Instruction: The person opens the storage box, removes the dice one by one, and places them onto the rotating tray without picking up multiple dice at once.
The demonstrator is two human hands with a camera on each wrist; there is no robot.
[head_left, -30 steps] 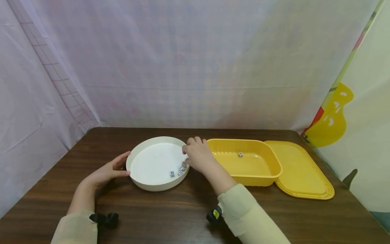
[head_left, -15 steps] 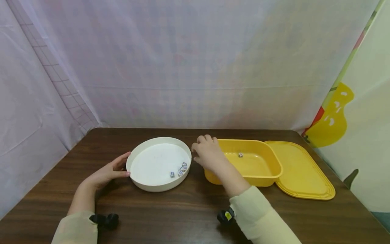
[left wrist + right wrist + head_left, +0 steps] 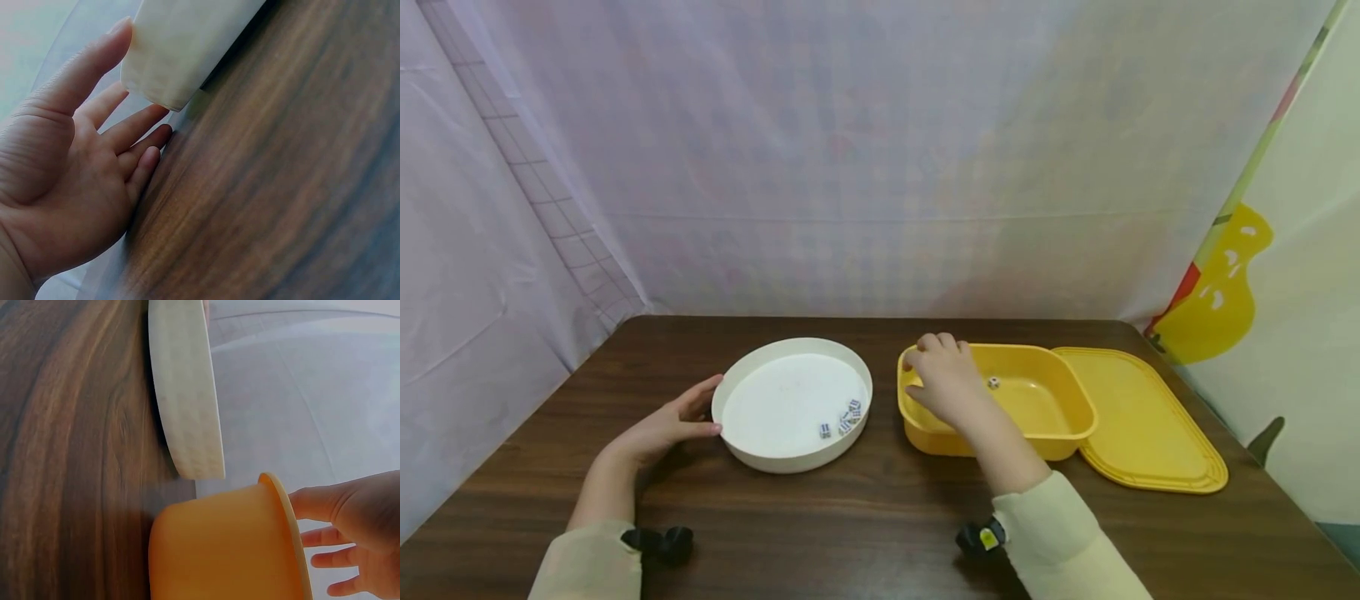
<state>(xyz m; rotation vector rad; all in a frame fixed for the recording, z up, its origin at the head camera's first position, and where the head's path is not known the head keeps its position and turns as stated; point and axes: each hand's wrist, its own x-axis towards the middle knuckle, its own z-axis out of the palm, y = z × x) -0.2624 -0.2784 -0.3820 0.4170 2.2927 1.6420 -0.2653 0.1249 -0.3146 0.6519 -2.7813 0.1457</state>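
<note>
A round white tray (image 3: 790, 400) holds several small white dice (image 3: 825, 431) with dark markings, gathered near its right wall. My left hand (image 3: 672, 423) rests at the tray's left side, thumb at the rim; in the left wrist view its fingers extend along the tray's wall, low by the table. Over the left end of the yellow plastic container (image 3: 1037, 408), my right hand (image 3: 947, 379) has thumb and index finger apart, with no object visible between them. The right wrist view shows its fingers spread, tips partly hidden behind the rim. One die (image 3: 993, 382) lies inside the container.
A yellow lid (image 3: 1142, 417) lies flat on the right, partly under the container's edge. The dark wooden table (image 3: 820, 533) ends at a pale curtain (image 3: 850, 167) behind. Black wrist cameras sit on both sleeves.
My right hand has moved right, from over the dice in the white tray to over the yellow container. My left hand, the tray and the visible dice have stayed in place.
</note>
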